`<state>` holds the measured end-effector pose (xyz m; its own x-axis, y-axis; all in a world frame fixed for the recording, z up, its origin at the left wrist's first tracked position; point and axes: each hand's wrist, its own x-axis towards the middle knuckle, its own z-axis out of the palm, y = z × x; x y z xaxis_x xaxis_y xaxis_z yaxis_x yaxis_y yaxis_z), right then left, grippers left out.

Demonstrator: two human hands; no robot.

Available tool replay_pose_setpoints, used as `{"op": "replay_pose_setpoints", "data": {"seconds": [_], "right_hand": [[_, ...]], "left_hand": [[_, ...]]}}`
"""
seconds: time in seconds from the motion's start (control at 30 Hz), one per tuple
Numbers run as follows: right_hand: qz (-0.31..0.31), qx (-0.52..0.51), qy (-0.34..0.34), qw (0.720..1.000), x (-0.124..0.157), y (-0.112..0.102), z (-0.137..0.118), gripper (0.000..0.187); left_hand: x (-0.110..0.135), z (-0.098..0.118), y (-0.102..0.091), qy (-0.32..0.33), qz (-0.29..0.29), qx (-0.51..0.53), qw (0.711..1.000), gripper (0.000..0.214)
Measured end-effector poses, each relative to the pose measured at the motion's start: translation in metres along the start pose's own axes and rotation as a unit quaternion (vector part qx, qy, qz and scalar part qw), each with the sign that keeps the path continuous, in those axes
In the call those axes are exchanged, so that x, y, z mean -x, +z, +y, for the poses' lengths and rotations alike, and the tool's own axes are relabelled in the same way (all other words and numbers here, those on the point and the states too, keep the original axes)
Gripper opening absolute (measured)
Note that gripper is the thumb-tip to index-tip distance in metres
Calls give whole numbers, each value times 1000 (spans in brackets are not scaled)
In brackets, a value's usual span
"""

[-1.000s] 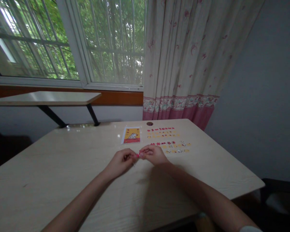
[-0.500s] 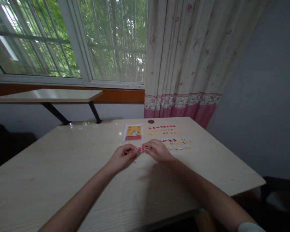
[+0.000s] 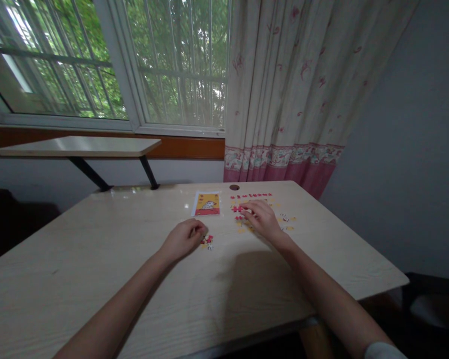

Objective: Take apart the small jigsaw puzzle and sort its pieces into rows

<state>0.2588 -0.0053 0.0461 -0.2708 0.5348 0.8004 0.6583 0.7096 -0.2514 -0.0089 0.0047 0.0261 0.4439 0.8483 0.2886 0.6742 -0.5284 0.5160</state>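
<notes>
My right hand (image 3: pixel 261 218) pinches a red jigsaw puzzle piece (image 3: pixel 236 209) between thumb and fingertips, over the left part of the rows of pieces. My left hand (image 3: pixel 183 238) is closed, fingers curled together beside a small pile of puzzle pieces (image 3: pixel 208 240) in red, white and yellow. Whatever it may hold is hidden. Behind the hands lies a picture card (image 3: pixel 207 204) showing a white animal on yellow and red. A row of red pieces (image 3: pixel 250 196) runs along the back; yellow and white pieces (image 3: pixel 286 218) lie in rows nearer, partly covered by my right hand.
All of this lies on a pale wooden table (image 3: pixel 134 279). A round dark cable hole (image 3: pixel 234 187) is near its back edge. At the back left a raised shelf (image 3: pixel 82 145) stands on black brackets. A curtain (image 3: pixel 277 99) hangs behind, beside a barred window (image 3: pixel 179 65).
My right hand has moved right and away from me, carrying the red puzzle piece from beside my left hand to the rows. My left hand has drawn slightly left, uncovering the small pile.
</notes>
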Motion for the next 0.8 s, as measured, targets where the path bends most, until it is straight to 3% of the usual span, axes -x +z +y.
{"op": "replay_pose_setpoints", "data": {"seconds": [0.47, 0.8], "right_hand": [[31, 21, -76, 996, -3, -2, -1, 17], [38, 38, -85, 995, -3, -5, 2, 17]], "left_hand": [[0, -4, 3, 5, -5, -10, 1000, 26], [0, -2, 0, 11, -10, -14, 1000, 24]]}}
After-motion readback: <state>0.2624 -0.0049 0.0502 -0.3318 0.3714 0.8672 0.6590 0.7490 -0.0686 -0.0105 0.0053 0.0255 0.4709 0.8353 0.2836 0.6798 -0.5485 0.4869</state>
